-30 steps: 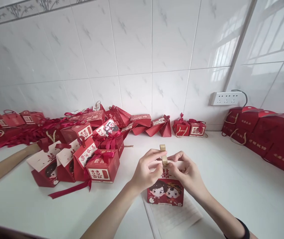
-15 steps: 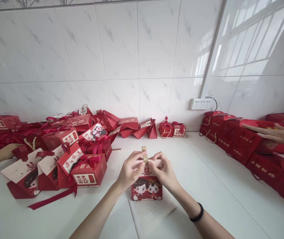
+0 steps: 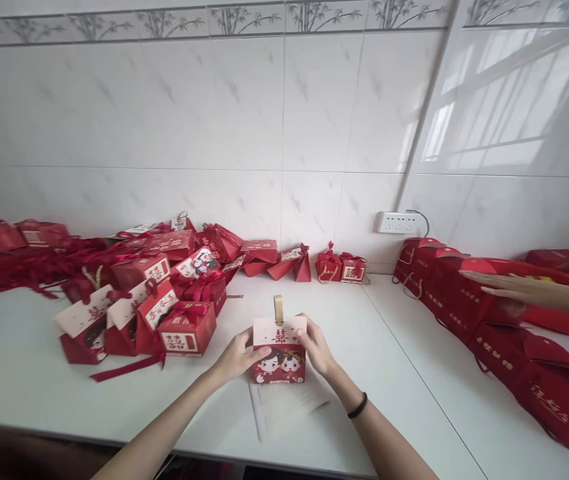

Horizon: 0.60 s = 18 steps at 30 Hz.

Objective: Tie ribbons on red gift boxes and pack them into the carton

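A red and pale-pink gift box (image 3: 280, 363) with two cartoon figures stands upright in front of me, its sloped top closed. From that top rises a gold ribbon loop (image 3: 278, 310). My left hand (image 3: 238, 357) grips the box's left side, thumb across the front. On the opposite side my right hand (image 3: 317, 345) holds it, fingers partly hidden behind the top. Under and before the box lies a thin whitish sheet (image 3: 292, 410) on the white table (image 3: 204, 417).
Finished-looking red boxes with ribbons (image 3: 187, 333) crowd the left, with a heap of red ribbons (image 3: 59, 263) behind. Two small boxes (image 3: 353, 270) stand by the tiled wall. Larger red boxes (image 3: 509, 360) line the right, where another person's hand (image 3: 519, 287) reaches over.
My hands have moved from the top edge and ribbon loop down to the box's sides. The view has tilted up. At left, another person's hand has gone from view.
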Motion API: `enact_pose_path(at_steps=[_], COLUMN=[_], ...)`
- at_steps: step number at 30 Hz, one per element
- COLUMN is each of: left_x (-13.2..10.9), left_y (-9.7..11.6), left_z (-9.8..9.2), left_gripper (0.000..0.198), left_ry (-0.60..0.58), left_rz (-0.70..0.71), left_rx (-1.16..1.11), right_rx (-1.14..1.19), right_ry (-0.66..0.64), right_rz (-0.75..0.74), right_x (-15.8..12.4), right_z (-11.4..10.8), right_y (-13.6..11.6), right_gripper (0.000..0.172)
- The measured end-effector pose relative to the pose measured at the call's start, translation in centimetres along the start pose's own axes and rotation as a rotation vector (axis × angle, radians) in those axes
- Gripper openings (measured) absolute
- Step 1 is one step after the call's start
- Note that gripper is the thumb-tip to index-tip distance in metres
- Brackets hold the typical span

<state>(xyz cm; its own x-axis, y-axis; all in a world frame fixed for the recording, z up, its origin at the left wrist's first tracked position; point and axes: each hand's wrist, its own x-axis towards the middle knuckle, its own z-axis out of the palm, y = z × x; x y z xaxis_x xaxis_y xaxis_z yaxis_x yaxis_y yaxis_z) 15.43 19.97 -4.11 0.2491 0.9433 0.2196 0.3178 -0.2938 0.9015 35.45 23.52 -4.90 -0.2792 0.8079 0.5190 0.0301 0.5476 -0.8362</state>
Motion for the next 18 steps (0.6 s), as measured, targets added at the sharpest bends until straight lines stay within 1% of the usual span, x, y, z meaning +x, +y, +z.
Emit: enact_pose_path(at_steps=[2, 4, 6, 8, 11, 13, 16, 18], left_x=[-0.6, -1.5, -2.8, -4.5, -7.7, -10.1, -13.6, -15.8], left_y=[0.9, 2.0, 2.9, 3.7, 4.6, 5.3, 6.6, 7.7], left_z=[-0.4, -0.9, -1.6, -2.5, -4.0, -5.2, -6.6, -7.3], left_gripper=[0.048, 0.045, 0.043, 0.044, 0.048, 0.049, 0.05, 0.049], left_ry=[0.026, 0.086, 0.17, 0.283, 0.48, 0.6, 0.734, 0.794], left_rz=[-0.004, 0.001, -0.011, -0.053, -0.142, -0.198, -0.27, -0.287], left_rx=[0.013, 0.03, 0.009, -0.052, -0.16, -0.178, -0.114, -0.039], right_rx=[-0.012, -0.032, -0.06, -0.114, -0.223, -0.273, -0.298, -0.338], right_ry=[0.045, 0.082, 0.077, 0.049, -0.019, -0.09, -0.211, -0.295], right_rz=[0.0, 0.017, 0.037, 0.064, 0.08, 0.053, -0.002, -0.029], right_x=[-0.1, -0.1, 0.0, 0.0, -0.2, -0.5, -1.0, -1.4], right_z=[-0.3, -0.7, -1.2, -1.6, -1.9, -1.5, -0.6, 0.0], right_y=[0.7, 1.3, 1.7, 1.8, 1.6, 1.4, 1.4, 1.6], right_gripper=[0.055, 0.058, 0.063, 0.06, 0.05, 0.045, 0.038, 0.035])
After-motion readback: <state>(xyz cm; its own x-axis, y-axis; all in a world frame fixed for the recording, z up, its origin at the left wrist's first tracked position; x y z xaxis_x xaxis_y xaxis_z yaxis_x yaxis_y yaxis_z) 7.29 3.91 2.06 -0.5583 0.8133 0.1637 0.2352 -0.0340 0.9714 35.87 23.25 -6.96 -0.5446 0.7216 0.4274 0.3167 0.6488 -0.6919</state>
